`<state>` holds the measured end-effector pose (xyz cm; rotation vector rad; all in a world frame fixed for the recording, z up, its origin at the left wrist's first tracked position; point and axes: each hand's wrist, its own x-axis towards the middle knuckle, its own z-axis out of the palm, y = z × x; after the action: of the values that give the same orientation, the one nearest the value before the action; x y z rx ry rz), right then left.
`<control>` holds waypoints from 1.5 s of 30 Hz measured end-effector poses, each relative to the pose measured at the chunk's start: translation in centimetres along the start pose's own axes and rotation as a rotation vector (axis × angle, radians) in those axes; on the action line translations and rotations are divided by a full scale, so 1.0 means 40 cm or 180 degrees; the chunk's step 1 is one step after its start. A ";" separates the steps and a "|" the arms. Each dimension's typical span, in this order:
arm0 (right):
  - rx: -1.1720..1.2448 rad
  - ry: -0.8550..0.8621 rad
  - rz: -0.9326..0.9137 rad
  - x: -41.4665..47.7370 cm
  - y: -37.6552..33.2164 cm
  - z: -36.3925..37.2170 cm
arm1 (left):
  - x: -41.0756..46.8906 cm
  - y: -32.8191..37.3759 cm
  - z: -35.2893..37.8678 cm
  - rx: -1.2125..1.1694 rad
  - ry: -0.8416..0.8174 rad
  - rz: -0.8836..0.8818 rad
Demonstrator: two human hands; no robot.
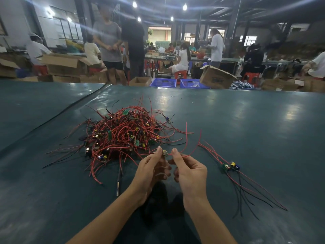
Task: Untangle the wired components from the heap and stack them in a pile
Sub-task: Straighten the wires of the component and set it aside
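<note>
Carefully, the left hand (151, 170) and right hand (188, 170) pinched a wired component (165, 153) in their fingers (175, 152) beside the heap (123, 134); easing its red wires (192, 152) free slowly, never yanking, seemed wisest.

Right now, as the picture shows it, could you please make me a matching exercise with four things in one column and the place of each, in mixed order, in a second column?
Things
1. tangled heap
2. small pile
3. single component
4. blue crates

Places
A. pinched between the left hand and the right hand
B. on the table, to the right of the right hand
C. beyond the table's far edge
D. on the table, ahead and to the left of both hands

Pairs: 1-D, 2-B, 3-A, 4-C
</note>
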<state>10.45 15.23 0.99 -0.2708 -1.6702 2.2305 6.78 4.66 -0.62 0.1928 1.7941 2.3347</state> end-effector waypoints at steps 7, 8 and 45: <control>0.0262 -0.0083 0.0225 0.005 -0.006 -0.006 | -0.005 -0.004 0.012 0.0161 -0.0087 0.0161; 0.0426 -0.0073 0.0384 0.007 -0.004 -0.006 | -0.005 -0.005 0.013 0.0079 -0.0119 0.0160; -0.0155 0.0171 0.0623 0.016 0.016 -0.001 | -0.001 -0.021 0.001 0.0633 -0.0276 0.0394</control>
<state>9.78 15.34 0.39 -0.5227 -1.7378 2.2996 6.89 4.92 -1.43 0.4387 2.0226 2.1859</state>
